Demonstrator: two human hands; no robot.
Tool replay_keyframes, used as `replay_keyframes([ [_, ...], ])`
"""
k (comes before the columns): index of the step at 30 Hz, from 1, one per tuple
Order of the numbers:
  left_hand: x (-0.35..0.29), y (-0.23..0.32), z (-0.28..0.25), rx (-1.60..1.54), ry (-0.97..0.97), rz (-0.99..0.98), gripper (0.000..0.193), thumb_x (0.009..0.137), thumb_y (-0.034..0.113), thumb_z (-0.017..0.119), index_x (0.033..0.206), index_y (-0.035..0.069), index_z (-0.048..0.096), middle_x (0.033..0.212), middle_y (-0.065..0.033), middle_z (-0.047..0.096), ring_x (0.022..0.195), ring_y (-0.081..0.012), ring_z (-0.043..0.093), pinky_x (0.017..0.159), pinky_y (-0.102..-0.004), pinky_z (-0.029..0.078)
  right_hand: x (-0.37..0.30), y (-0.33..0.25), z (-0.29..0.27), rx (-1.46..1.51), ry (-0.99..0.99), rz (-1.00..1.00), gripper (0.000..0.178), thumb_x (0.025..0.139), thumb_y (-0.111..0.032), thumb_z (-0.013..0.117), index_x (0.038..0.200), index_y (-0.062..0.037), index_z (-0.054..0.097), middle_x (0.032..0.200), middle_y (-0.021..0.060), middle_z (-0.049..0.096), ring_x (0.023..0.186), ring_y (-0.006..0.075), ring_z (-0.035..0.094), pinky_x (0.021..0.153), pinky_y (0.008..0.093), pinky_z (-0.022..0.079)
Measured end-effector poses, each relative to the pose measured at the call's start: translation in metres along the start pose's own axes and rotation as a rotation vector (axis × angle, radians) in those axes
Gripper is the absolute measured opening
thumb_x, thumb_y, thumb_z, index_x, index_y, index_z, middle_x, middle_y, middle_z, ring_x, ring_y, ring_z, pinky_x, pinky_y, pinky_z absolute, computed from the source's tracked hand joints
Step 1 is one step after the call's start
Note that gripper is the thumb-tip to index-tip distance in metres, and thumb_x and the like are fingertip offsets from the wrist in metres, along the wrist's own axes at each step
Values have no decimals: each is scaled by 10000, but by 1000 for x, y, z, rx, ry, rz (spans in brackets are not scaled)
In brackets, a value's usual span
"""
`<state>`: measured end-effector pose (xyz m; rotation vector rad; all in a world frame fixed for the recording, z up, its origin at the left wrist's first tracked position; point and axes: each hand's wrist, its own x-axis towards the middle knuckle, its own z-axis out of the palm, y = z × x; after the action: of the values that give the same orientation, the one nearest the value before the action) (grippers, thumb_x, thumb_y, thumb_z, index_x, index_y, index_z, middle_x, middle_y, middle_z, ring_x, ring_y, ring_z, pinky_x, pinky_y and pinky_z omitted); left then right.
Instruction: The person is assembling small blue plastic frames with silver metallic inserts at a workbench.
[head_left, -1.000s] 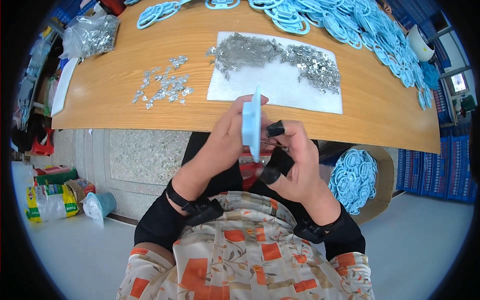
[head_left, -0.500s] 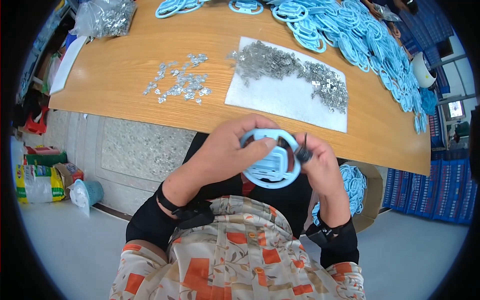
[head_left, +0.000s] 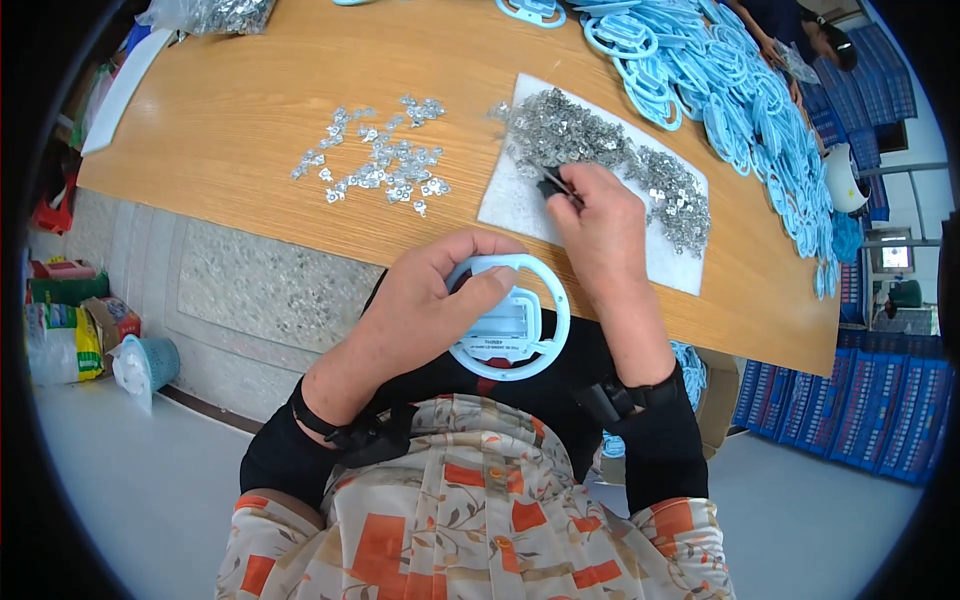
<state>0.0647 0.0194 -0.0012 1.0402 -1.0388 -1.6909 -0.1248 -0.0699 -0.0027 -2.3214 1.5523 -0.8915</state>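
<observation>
So the big change from half a second ago: the right hand [head_left: 605, 218] was up against the rim of the blue ring [head_left: 503, 322], and now it's let go and is out over the near-left part of the white mat [head_left: 513, 203], right at the edge of the bigger heap of metal clips [head_left: 568, 130]. As I read it, that puts the work at the parts-picking stage, with the left hand [head_left: 420, 305] doing all the holding. That one has the ring clamped, thumb flat over the upper-left face and fingers tucked behind. Right-hand fingers are bunched narrow around something dark and thin near the black finger covers, but honestly I can't tell if there's a clip in there. The ring itself sits on the person's side of the mat, off the near-left corner, over the lap. It's pale blue, tipped so its face looks up, with a boxy recessed housing in the middle, some small print along the bottom of that, little holes in the rim and a gap between housing and rim on the right. Looks clean, no clip that I can see.
</observation>
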Motion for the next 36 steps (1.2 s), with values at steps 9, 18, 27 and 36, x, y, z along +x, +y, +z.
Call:
replay_keyframes([
  [9,28,4,14,329,15,61,296,1023,267,553,1130,10,653,951,-20,686,842,-56,607,751,-239,494,-21,5,-24,562,-135,394,130,820,-14,680,947,13,672,750,-12,602,687,54,524,631,226,447],
  [18,40,6,15,412,-33,118,221,1006,224,589,1034,20,670,846,7,682,792,-38,588,700,-240,493,-36,3,-49,918,-235,502,147,884,-29,632,1018,15,671,798,-54,615,720,11,516,638,185,433],
  [27,38,21,26,661,-113,152,202,984,210,616,1005,22,687,833,-7,694,774,-46,595,683,-250,497,-31,10,-66,835,-438,418,143,840,-22,584,966,17,643,836,-50,602,754,14,492,673,194,421],
  [36,51,7,17,243,-93,55,356,956,148,647,1247,-31,548,1042,-79,686,926,-96,644,767,-250,540,-61,16,-65,909,-25,429,130,885,-7,562,1001,-15,619,885,-53,583,783,27,496,724,187,416],
])
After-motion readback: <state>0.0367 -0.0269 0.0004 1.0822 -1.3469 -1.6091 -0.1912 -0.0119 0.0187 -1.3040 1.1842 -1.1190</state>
